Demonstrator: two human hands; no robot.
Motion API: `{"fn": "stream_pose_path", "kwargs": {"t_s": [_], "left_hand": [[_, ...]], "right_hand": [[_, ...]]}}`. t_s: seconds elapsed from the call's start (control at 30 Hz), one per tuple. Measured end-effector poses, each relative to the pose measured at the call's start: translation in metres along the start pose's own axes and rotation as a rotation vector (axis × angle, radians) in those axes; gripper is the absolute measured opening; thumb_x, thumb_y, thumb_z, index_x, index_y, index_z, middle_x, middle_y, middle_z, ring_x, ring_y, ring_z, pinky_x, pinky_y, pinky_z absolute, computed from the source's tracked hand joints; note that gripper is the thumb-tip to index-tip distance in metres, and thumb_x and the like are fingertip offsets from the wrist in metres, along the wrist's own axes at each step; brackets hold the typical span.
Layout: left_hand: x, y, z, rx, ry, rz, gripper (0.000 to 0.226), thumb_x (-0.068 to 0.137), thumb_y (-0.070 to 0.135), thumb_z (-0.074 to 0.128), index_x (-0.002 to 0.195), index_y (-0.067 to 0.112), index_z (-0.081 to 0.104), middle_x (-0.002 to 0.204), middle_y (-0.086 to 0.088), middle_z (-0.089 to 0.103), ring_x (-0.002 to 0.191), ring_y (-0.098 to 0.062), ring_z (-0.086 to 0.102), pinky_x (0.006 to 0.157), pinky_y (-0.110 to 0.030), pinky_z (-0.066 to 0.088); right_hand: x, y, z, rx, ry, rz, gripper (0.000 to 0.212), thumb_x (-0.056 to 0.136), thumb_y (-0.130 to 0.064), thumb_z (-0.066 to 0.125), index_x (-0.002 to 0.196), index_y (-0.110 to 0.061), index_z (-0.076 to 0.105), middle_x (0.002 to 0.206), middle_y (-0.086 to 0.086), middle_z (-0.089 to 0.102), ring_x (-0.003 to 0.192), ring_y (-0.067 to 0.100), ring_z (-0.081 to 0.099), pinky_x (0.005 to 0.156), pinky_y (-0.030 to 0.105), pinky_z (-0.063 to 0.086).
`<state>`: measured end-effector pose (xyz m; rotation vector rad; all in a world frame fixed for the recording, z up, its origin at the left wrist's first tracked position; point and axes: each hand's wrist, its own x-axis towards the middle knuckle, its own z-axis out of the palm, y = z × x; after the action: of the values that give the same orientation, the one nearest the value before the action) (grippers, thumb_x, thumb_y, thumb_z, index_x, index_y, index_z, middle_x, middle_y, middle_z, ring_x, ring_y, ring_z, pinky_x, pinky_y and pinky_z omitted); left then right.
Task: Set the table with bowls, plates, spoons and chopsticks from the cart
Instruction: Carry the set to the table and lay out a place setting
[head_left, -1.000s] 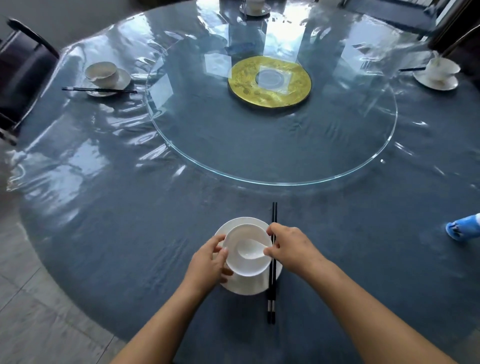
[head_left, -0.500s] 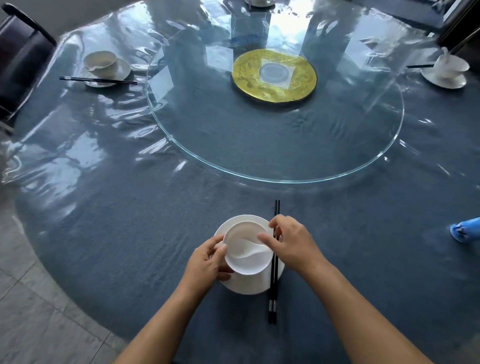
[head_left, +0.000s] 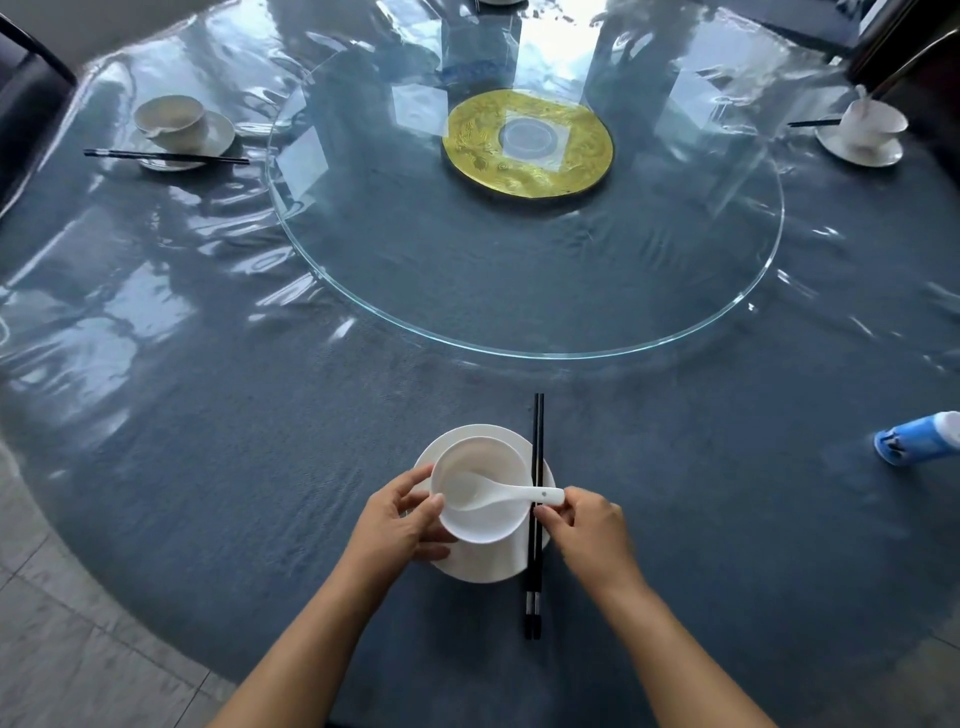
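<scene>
bowl (head_left: 480, 488) white | chopsticks (head_left: 535, 519) black | tablecloth (head_left: 260, 441) blue

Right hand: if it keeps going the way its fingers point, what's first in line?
Likely the white ceramic spoon's handle: the right hand points up-left, fingertips already at its end. Beyond lie the black chopsticks and small white bowl; depth unclear.

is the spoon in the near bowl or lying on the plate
In the bowl. The spoon has its scoop inside the bowl, handle over the rim toward the right hand.
</scene>
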<state>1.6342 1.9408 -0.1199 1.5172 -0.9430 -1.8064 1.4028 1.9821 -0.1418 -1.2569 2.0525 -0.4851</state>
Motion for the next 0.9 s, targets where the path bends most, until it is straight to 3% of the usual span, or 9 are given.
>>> {"fn": "stream_pose_path", "kwargs": {"t_s": [0.13,0.33,0.5,0.67,0.73,0.8,0.9], "left_hand": [[-0.001,-0.001,0.001,-0.025,0.02,-0.001,0.033,0.097,0.008,0.061,0.122,0.031,0.062,0.109,-0.013,0.071,0.076,-0.025,0.075,0.061,-0.038,0.063],[-0.005,0.0,0.002,-0.03,0.037,-0.032,0.042,0.098,0.008,0.06,0.137,0.021,0.056,0.119,-0.018,0.069,0.092,-0.036,0.074,0.064,-0.038,0.064],[-0.004,0.001,0.001,-0.037,0.026,-0.042,0.038,0.098,0.009,0.06,0.132,0.027,0.059,0.113,-0.011,0.073,0.082,-0.026,0.076,0.062,-0.036,0.063],[-0.004,0.003,-0.006,-0.01,-0.021,-0.086,0.033,0.098,0.015,0.062,0.127,0.031,0.059,0.115,-0.009,0.07,0.088,-0.03,0.075,0.066,-0.04,0.064],[-0.002,0.008,-0.014,0.012,0.006,-0.08,0.029,0.098,0.016,0.062,0.126,0.022,0.06,0.111,-0.014,0.068,0.079,-0.033,0.076,0.058,-0.037,0.063],[0.002,0.009,-0.026,0.127,0.133,-0.001,0.016,0.098,0.013,0.061,0.113,0.012,0.065,0.096,-0.018,0.067,0.058,-0.024,0.072,0.045,-0.031,0.056],[0.009,0.006,-0.039,0.427,0.285,0.059,0.006,0.096,0.019,0.063,0.101,0.016,0.064,0.079,-0.016,0.063,0.046,-0.018,0.06,0.042,-0.029,0.05]], "right_hand": [[0.005,-0.007,0.005,-0.029,-0.034,-0.029,0.039,0.084,-0.037,0.072,0.057,-0.021,0.05,0.049,-0.005,0.049,0.052,0.013,0.048,0.05,0.028,0.036],[0.003,-0.01,0.01,0.027,-0.034,0.009,0.038,0.084,-0.033,0.074,0.055,-0.026,0.052,0.047,-0.007,0.052,0.047,0.005,0.046,0.05,0.028,0.038],[0.003,-0.01,0.006,0.115,-0.069,0.017,0.031,0.088,-0.03,0.07,0.061,-0.021,0.059,0.048,-0.001,0.061,0.038,0.008,0.05,0.045,0.027,0.042],[-0.001,-0.004,-0.004,0.303,-0.09,0.087,0.02,0.092,-0.015,0.065,0.073,-0.017,0.065,0.05,0.004,0.063,0.034,0.017,0.053,0.036,0.019,0.037],[-0.002,0.001,-0.012,0.312,-0.021,0.112,0.021,0.091,-0.017,0.066,0.071,-0.018,0.061,0.051,0.005,0.064,0.035,0.018,0.053,0.036,0.019,0.037],[-0.001,0.006,-0.018,0.246,0.039,0.116,0.022,0.089,-0.027,0.067,0.072,-0.019,0.057,0.053,0.004,0.065,0.036,0.017,0.055,0.04,0.022,0.04],[0.0,0.006,-0.021,0.07,-0.027,0.102,0.026,0.088,-0.038,0.065,0.072,-0.02,0.057,0.054,-0.002,0.067,0.038,0.012,0.059,0.047,0.025,0.043]]}}
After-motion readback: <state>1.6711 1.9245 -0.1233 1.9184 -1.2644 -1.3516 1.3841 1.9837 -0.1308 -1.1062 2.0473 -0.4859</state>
